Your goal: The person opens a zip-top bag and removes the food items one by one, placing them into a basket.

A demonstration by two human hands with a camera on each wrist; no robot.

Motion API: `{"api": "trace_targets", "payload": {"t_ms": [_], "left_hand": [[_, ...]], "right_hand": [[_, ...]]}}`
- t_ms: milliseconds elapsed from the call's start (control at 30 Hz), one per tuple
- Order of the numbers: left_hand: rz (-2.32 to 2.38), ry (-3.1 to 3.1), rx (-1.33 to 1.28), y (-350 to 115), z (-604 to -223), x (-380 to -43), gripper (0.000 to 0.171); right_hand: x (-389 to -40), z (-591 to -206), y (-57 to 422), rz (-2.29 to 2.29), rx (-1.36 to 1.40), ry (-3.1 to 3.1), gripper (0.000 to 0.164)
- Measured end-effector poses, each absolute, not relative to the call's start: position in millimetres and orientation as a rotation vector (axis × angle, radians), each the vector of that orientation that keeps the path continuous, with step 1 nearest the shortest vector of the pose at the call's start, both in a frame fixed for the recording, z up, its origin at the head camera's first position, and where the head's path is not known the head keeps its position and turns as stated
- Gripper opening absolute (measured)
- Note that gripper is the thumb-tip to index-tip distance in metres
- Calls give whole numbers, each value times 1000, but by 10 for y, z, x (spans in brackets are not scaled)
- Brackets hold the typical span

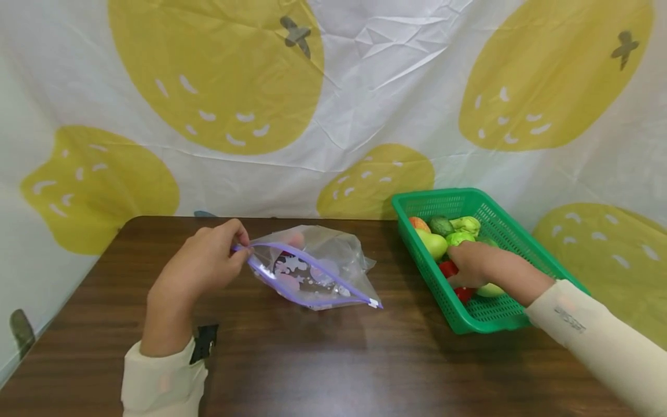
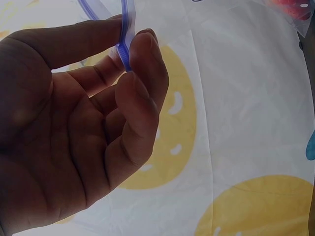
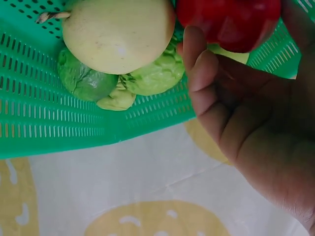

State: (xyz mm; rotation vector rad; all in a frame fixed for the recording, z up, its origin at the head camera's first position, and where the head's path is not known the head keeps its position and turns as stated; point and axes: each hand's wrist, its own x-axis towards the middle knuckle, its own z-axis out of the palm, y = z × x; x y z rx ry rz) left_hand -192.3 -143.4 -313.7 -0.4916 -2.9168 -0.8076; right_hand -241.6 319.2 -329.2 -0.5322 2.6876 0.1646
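Observation:
My left hand (image 1: 200, 263) pinches the purple zip edge of a clear zip bag (image 1: 344, 252) between thumb and fingers. Its mouth gapes, with a white slider at the right corner. Pink and white patterns mark the plastic, and a reddish shape shows through it. In the left wrist view, the purple zip strip (image 2: 125, 37) runs between thumb and fingertips. My right hand (image 1: 476, 263) reaches down into a green plastic basket (image 1: 544, 260). Its thumb and curled fingers grip a glossy red bell pepper (image 3: 229, 22), partly hidden by the hand in the head view.
Around the right hand lie a pale green pear (image 1: 431, 243), a leafy green vegetable (image 1: 460, 237), a dark green one (image 1: 441, 226) and an orange-red fruit (image 1: 418, 223). The brown table (image 1: 312, 359) ends at a lemon-print cloth (image 1: 250, 185) behind.

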Motion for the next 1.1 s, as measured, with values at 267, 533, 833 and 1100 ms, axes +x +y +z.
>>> {"api": "trace_targets", "payload": {"t_ms": [267, 533, 833, 1100], "left_hand": [[-794, -2922, -490, -1427, -3151, -1927, 17], [-790, -2890, -501, -1421, -3125, -1918, 16], [-773, -2855, -545, -1386, -3120, -1918, 13], [-795, -2828, -542, -1409, -3139, -1895, 15]], "right_hand": [[-2292, -3094, 3131, 132, -702, 2842, 53], [-1602, -2348, 2586, -245, -1022, 3322, 51], [-934, -2750, 2200, -1151, -2077, 2872, 68], [-1129, -2903, 1203, -688, -1619, 2865, 44]]}}
